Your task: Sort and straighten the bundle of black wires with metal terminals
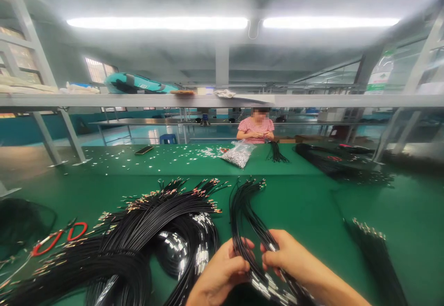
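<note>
Between the left grip (225, 268) and the right grip (285, 253), both closed around its strands, a bundle of black cables (236, 204) parts into two bunches whose tips reach forward over the green counter (305, 209). It looks light, supple and a little springy, with smooth jackets that could slide past one another and fine metal ends that would likely bend, so holding mid-length, well back from the tips, seems soundest. Beyond the grips sits a clear plastic bag (247, 148) holding many small silvery pieces (237, 158); whether its mouth is open, I cannot tell.
</note>
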Tool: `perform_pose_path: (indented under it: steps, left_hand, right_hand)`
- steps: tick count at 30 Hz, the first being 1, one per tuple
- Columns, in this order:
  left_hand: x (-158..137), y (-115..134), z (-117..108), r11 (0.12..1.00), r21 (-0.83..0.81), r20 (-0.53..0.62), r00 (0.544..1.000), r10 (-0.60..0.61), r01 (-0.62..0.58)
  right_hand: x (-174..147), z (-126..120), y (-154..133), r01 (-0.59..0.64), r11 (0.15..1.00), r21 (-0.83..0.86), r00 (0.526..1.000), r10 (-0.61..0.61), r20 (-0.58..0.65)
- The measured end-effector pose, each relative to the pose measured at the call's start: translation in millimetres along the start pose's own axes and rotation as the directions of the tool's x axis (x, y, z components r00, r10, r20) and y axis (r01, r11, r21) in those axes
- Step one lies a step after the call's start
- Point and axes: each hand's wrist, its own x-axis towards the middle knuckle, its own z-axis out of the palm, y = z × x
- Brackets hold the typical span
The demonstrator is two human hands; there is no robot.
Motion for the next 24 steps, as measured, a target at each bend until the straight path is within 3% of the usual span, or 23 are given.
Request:
perform_pose_path:
  steps: [4,16,24]
  left_hand:
    - [3.9,-3.5,2.3,0.999,0.032,-0.085,0.996,0.002,0.001]
    - [4.5,-1.6,5.0,0.999,0.035,-0.071,0.997,0.028,-0.026]
    - [3.7,-2.5,0.9,1.000,0.008,-0.081,0.997,0.005,-0.004]
  right_hand:
    - [-2.3,-0.9,-5.4,-0.017,0.999,0.044,0.999,0.015,0.039]
    - [-2.7,2.9,-6.2,0.064,0.998,0.007,0.998,-0.064,0.028]
    - [4.7,-7.1,-3.1,-0.079,0.984,0.159,0.992,0.063,0.106]
